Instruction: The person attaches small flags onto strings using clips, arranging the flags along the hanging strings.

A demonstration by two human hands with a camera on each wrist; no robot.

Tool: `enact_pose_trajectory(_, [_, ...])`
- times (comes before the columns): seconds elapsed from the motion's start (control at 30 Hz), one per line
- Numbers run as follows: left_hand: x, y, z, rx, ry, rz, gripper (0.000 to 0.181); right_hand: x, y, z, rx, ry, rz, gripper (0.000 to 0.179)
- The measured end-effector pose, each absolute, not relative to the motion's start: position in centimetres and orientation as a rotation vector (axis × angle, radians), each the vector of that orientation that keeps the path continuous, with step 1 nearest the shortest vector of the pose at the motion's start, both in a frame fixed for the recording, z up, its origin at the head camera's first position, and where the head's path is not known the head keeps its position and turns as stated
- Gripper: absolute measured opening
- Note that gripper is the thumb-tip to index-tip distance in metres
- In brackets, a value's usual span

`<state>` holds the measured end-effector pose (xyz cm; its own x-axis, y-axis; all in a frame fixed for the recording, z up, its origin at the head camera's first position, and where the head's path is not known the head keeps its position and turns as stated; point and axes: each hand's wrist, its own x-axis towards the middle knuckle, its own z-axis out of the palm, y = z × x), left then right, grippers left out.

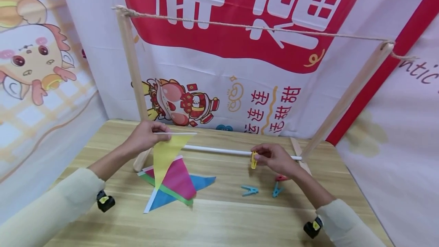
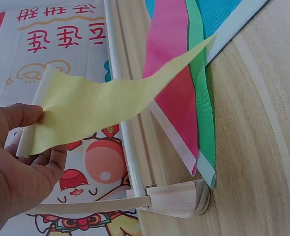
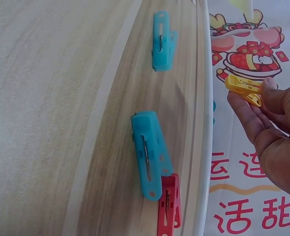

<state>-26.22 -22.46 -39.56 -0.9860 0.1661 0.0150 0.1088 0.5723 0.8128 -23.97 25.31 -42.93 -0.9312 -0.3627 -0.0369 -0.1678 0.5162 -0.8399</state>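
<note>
The left arm is stretching forward from the lower left, and its left hand is pinching the white top edge of a yellow triangular cloth pennant. The right arm is reaching in from the lower right, and its right hand is gripping a yellow plastic clothespin between thumb and fingers, near a slim white rod. The yellow pennant is hanging point-down in front of a pile of pink, green and blue triangular pennants; whether its tip is touching them, I cannot tell.

The pile is lying on a light wood-grain table. Two light-blue plastic clothespins and a red plastic clothespin are resting near the right hand. Two pale wooden posts are standing at the table's far side, holding up a twisted twine line. Behind them, a white printed cloth backdrop with a red panel is hanging.

The left wrist view is showing the thumb pressing on the white edge, with other fingers lying behind the cloth. The right wrist view is revealing the clothespins' metal springs, and more of the red clothespin, which the right arm is partly covering in the head view.
</note>
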Motion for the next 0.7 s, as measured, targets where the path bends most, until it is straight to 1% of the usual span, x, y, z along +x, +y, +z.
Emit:
enact_pose_trajectory(0.47, [-26.04,-21.89,-39.23,0.261,2.717,1.45,0.028,-24.57,24.82,-42.37,-0.518,2.571,-1.349,0.033])
enact_pose_trajectory(0.7, [-26.36,-21.66,-39.14,0.253,2.703,1.482,0.029,-24.99,24.74,-41.98,-0.53,2.567,-1.37,0.031])
